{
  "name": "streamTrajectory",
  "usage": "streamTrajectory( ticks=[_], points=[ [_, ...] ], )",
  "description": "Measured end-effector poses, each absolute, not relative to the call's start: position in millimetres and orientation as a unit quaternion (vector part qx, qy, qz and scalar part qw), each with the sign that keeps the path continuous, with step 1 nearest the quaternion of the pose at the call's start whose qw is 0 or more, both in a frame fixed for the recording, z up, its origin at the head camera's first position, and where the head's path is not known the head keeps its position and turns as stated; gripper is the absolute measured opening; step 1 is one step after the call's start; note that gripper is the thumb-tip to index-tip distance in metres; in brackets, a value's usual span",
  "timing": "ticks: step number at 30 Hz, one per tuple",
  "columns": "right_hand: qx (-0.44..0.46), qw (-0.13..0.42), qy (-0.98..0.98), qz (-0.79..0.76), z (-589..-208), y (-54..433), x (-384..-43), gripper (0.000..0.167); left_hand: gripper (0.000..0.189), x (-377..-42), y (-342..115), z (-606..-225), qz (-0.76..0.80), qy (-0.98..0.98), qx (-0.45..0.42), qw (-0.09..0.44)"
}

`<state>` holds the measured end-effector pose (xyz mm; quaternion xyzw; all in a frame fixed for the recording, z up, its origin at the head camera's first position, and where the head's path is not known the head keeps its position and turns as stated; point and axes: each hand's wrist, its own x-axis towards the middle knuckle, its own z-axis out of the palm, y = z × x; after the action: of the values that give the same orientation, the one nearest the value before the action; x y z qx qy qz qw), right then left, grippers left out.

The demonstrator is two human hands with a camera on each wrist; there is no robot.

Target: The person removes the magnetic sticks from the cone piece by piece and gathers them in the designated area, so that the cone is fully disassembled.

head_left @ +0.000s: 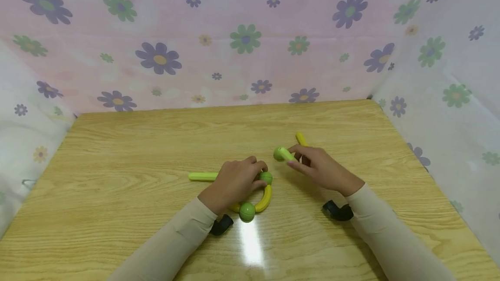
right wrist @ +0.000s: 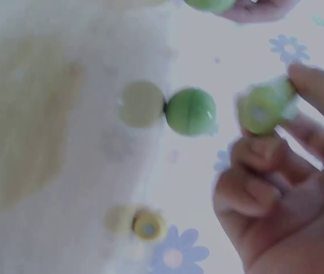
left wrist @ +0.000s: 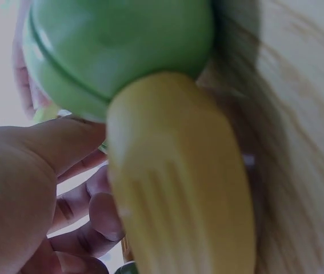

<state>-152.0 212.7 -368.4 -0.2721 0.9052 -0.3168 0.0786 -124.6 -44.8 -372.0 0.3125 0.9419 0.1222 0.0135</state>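
Observation:
My left hand [head_left: 236,182] pinches a green ball [head_left: 266,178] between thumb and fingers. A yellow curved rod [head_left: 264,202] joins that ball to a second green ball [head_left: 247,212] nearer me. In the left wrist view, the thumb lies against a green ball [left wrist: 122,45] with the yellow curved rod [left wrist: 173,171] fixed to it. My right hand [head_left: 318,169] pinches a short light green rod [head_left: 287,155], its end [right wrist: 260,114] facing the right wrist camera. Beside that rod, on the table, lies a loose green ball [right wrist: 191,112]; the two look apart in the right wrist view.
A light green rod [head_left: 202,176] sticks out left from behind my left hand. Beyond my right hand lies a yellow rod [head_left: 300,138], partly hidden by it. The wooden table [head_left: 117,211] meets a flowered cloth [head_left: 218,21] at the back and sides.

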Motion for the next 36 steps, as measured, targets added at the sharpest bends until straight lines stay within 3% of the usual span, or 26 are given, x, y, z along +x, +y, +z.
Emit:
streamTrajectory(
  ticks=[3, 6, 14, 23, 36],
  points=[
    [-0.23, 0.026, 0.917, -0.325, -363, 220, -157, 0.034, 0.033, -124, -45, -372, 0.127, 0.941, 0.314, 0.01],
    [-0.178, 0.01, 0.928, -0.328, -362, 230, -165, 0.04, 0.033, -124, -45, -373, 0.13, 0.94, 0.315, 0.009],
    [-0.084, 0.067, 0.94, -0.323, -372, 253, -192, 0.046, 0.034, -123, -47, -374, 0.131, 0.94, 0.315, 0.005],
    [-0.066, 0.148, 0.933, -0.32, -379, 263, -207, 0.056, 0.033, -124, -45, -374, 0.129, 0.938, 0.322, -0.004],
    [-0.079, 0.145, 0.933, -0.319, -385, 264, -208, 0.053, 0.033, -124, -45, -375, 0.127, 0.939, 0.32, -0.003]
  ],
)
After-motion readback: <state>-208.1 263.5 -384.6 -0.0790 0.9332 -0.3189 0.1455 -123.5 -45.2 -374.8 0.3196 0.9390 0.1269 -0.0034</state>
